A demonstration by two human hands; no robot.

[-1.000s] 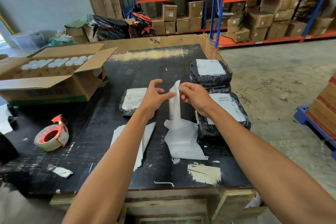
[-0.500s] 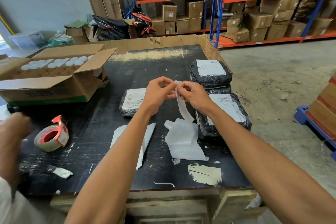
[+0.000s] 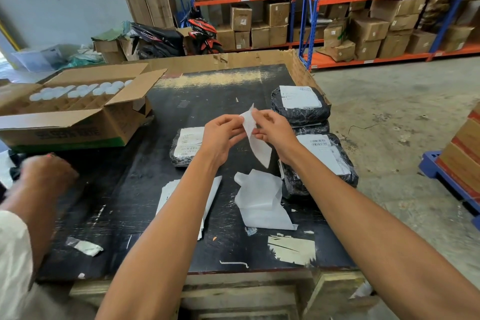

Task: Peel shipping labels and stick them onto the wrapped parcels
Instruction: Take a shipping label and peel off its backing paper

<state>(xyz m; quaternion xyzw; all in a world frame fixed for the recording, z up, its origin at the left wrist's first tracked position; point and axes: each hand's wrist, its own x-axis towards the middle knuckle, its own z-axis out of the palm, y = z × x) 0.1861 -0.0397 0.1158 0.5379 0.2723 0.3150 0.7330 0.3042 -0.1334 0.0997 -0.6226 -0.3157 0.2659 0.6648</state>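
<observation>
Black tabletop (image 3: 202, 91) below, my left hand (image 3: 220, 135) and right hand (image 3: 275, 130) pinch one shipping label (image 3: 255, 138) between fingertips, lifted clear so its backing separates; wrapped parcels (image 3: 319, 161) wait beside.

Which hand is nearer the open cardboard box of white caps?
Left. The left hand is mid-table, right of the open cardboard box; the right hand lies farther right, beside the stacked parcels.

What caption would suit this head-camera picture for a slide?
Both hands, left and right, pinch a label above a black table with wrapped parcels.
</observation>
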